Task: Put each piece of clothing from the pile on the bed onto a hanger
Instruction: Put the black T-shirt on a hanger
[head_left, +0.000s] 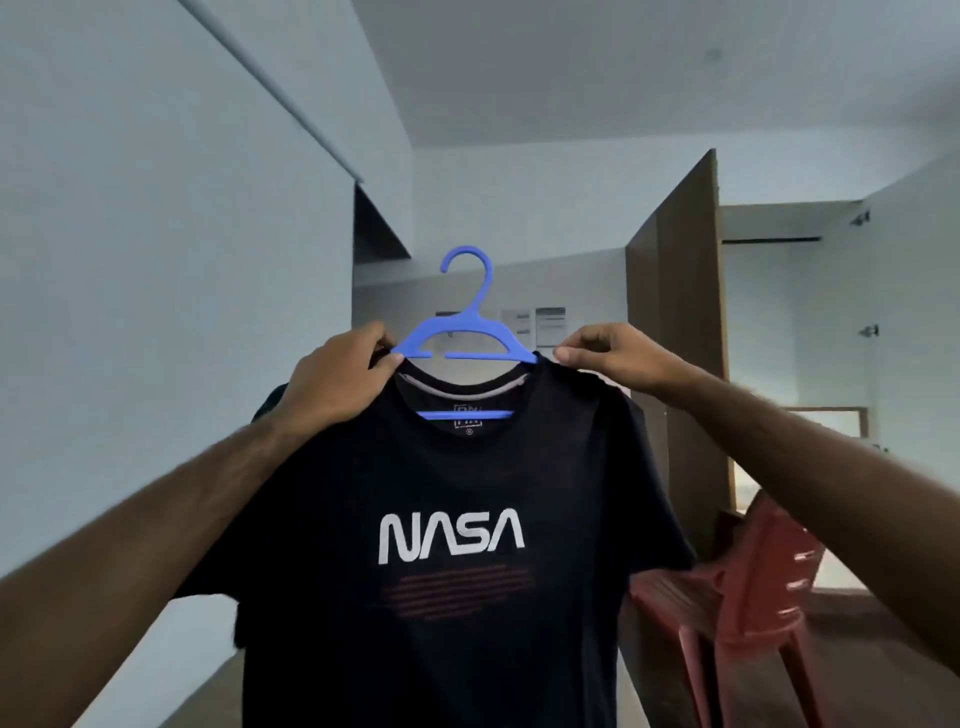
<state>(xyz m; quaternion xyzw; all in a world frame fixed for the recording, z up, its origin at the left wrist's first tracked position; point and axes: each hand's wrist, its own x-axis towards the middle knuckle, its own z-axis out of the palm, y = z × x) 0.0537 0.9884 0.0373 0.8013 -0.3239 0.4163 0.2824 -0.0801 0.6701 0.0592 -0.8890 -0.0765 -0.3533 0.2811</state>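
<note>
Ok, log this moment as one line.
stage: adjusting | item: black NASA T-shirt on blue plastic hanger | left hand: grips shoulder | right hand: pinches shoulder | background: red plastic chair

Open air found above blue hanger (464, 332) hook, toward 12 o'clock, up to ceiling. Space at 9 o'clock closed off by pale wall (156, 260). Centre and 6 o'clock filled by black T-shirt (457, 519) hung on hanger, held up at both shoulders. Passage at 3 o'clock narrowed by open brown wardrobe door (680, 322). Low room at 4 o'clock blocked by red plastic chairs (748, 587), just beside shirt's hem side.
</note>
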